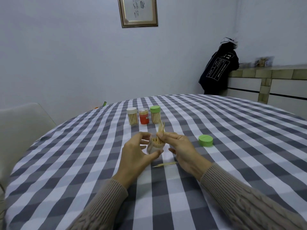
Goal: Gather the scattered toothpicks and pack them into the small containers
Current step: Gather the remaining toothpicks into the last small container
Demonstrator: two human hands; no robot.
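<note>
A small clear container (153, 147) stands open on the checked tablecloth, toothpicks showing inside. My left hand (136, 155) curls round it, thumb at the front. My right hand (179, 146) pinches a bundle of toothpicks (161, 127) upright over the container's mouth, their lower ends at the rim. A few loose toothpicks (165, 164) lie on the cloth just in front of the container. A green lid (205, 140) lies to the right of my right hand.
Three capped containers stand in a row behind: white-lidded (132, 116), red (143, 115), green-lidded (155, 114). The round table's cloth (232, 123) runs to the far edge. A pale chair (23, 123) is at left. A person in a dark jacket (219, 67) leans on a counter at back right.
</note>
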